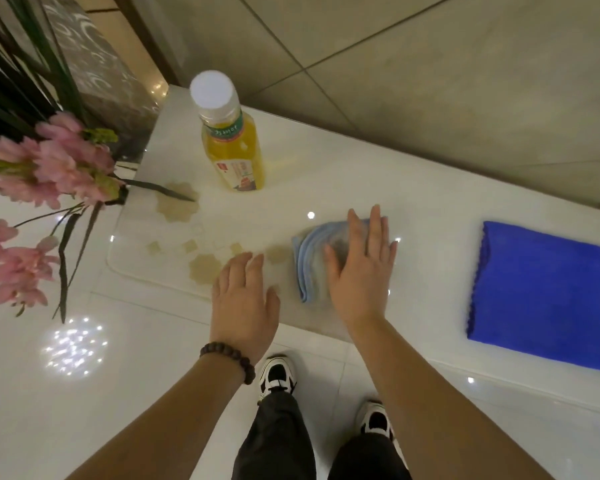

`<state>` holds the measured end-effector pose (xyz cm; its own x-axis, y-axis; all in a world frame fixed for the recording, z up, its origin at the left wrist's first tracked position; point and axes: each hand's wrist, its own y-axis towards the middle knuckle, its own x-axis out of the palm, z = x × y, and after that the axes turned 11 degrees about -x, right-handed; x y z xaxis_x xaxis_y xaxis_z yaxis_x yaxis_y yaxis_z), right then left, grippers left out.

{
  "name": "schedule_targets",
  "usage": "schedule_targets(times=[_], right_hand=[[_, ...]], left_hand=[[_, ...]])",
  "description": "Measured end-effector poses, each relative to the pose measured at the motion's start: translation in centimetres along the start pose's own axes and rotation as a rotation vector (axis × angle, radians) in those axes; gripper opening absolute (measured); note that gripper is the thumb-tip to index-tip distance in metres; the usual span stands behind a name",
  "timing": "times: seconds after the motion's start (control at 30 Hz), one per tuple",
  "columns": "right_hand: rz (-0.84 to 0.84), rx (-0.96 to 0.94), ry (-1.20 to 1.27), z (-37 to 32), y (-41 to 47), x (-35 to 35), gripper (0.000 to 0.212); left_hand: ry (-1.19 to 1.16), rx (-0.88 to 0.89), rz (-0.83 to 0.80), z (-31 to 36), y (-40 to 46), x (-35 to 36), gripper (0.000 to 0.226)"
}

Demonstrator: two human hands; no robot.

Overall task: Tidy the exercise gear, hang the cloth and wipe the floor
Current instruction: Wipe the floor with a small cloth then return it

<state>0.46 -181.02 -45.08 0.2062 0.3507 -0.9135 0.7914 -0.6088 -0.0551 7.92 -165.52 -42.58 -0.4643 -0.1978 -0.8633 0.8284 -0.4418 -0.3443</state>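
Down on a glossy white floor, the right hand presses flat, fingers straight, on a folded pale blue cloth. Just left of it, the left hand hovers or rests with fingers spread, near tan spill patches. A yellow drink bottle stands behind; a dark blue towel lies well to the right

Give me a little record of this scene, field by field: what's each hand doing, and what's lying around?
right hand: flat, fingers straight, pressing the light blue cloth
left hand: open, fingers spread, holding nothing
surface: glossy white floor
spills: yellowish puddles left of the cloth
bottle: upright, capped, yellow liquid, beyond the puddles
dark blue towel: lying flat at right, untouched
pink flowers: at left
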Motion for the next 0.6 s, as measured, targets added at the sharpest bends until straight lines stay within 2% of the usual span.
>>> schedule_targets(times=[0.03, 0.13, 0.17, 0.27, 0.33, 0.4, 0.5, 0.6], right_hand=[[0.005, 0.015, 0.033, 0.2, 0.1, -0.2, 0.057], [-0.044, -0.031, 0.072, 0.8, -0.1, -0.7, 0.057], [-0.043, -0.046, 0.086, 1.1, -0.2, -1.0, 0.057], [0.001, 0.015, 0.135, 2.5, -0.2, -2.4, 0.058], [-0.014, 0.102, 0.233, 3.4, 0.1, -3.3, 0.058], [-0.024, 0.18, 0.348, 4.2, 0.4, -4.1, 0.054], [-0.008, 0.241, 0.449, 5.0, 0.4, -4.7, 0.047], [-0.021, 0.244, 0.377, 5.3, 0.1, -4.8, 0.045]], left_hand=[[-0.057, -0.014, -0.01, 0.6, -0.1, 0.1, 0.051], [-0.277, -0.169, -0.277, 3.4, 0.0, 0.3, 0.035], [-0.357, -0.234, -0.317, 4.3, 0.2, 0.6, 0.03], [-0.503, -0.345, -0.216, 5.8, 0.4, 1.2, 0.013], [-0.523, -0.3, -0.11, 6.3, 0.0, 1.0, 0.006], [-0.639, -0.208, -0.063, 6.9, -0.4, 0.9, 0.012], [-0.756, -0.148, -0.127, 8.0, -0.8, 1.3, 0.018], [-0.844, -0.271, -0.206, 8.3, -0.4, 2.2, 0.031]])
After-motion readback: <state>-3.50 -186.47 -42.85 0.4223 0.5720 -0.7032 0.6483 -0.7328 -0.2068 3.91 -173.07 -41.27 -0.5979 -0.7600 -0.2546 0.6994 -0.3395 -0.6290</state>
